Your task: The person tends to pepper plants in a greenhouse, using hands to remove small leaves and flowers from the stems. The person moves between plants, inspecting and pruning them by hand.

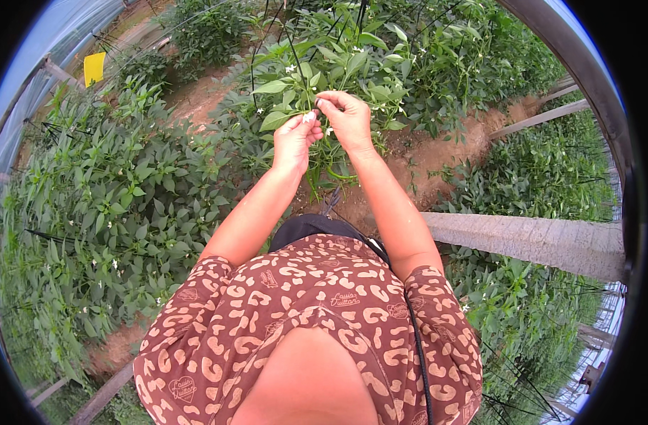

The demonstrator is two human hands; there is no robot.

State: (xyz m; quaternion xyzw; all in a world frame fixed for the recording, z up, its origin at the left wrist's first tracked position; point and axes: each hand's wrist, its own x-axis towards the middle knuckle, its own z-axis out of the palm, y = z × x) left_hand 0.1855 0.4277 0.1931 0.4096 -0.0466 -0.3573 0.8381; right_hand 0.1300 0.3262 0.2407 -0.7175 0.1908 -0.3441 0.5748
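Note:
Both my hands meet at the upper part of a flowering pepper plant in front of me. My left hand pinches a green stem between thumb and fingers, beside a white flower and a broad leaf. Against it, my right hand has thumb and forefinger closed on a small dark piece, which looks like part of a black string; the fingers hide most of it. A black string comes down from above towards the hands. Slender green peppers hang below them.
Dense pepper plants grow at left, more at right. A pale concrete post stands close on my right. Bare soil runs between rows. A yellow card hangs upper left near plastic sheeting. A curved frame bar arches at right.

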